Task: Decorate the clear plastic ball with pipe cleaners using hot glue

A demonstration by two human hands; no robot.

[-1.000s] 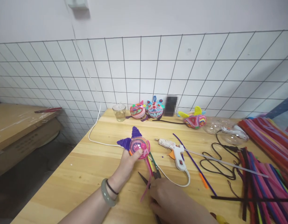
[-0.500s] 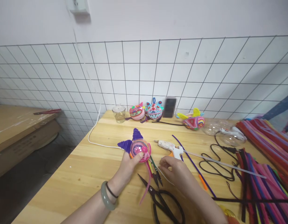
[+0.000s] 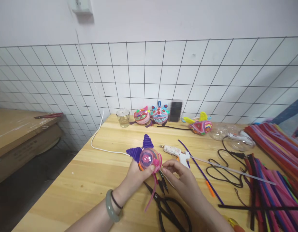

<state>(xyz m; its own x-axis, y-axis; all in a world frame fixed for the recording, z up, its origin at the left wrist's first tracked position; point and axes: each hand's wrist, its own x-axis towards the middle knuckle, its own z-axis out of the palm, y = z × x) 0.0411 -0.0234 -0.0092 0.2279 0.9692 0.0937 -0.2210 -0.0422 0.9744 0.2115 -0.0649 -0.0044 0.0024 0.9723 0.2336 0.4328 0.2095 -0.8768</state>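
Note:
My left hand (image 3: 139, 174) is closed around a fish-like ornament, a clear plastic ball (image 3: 147, 158) with coloured pipe cleaner coiled over it. Two purple pipe-cleaner fins (image 3: 135, 153) stick out at its upper left. From its underside hangs a loose pink pipe cleaner (image 3: 153, 190). At the ball's right rim, the thumb and fingertips of my right hand (image 3: 179, 175) come together; what they pinch, if anything, is too small to make out. Below lie black-handled scissors (image 3: 163, 203), and pen-like tools (image 3: 163, 183) are partly hidden under the ball.
A white glue gun (image 3: 174, 150) with a long glue stick lies right of the ball. Finished ornaments (image 3: 159, 115) and a glass cup (image 3: 123, 118) line the wall. At right are clear plastic shells (image 3: 220, 132), a black cable (image 3: 220, 174) and bundles of pipe cleaners (image 3: 276, 193).
The ornament in my left hand has shifted right and slightly down. My right hand has moved up and left a little, its fingertips now at the ball's rim.

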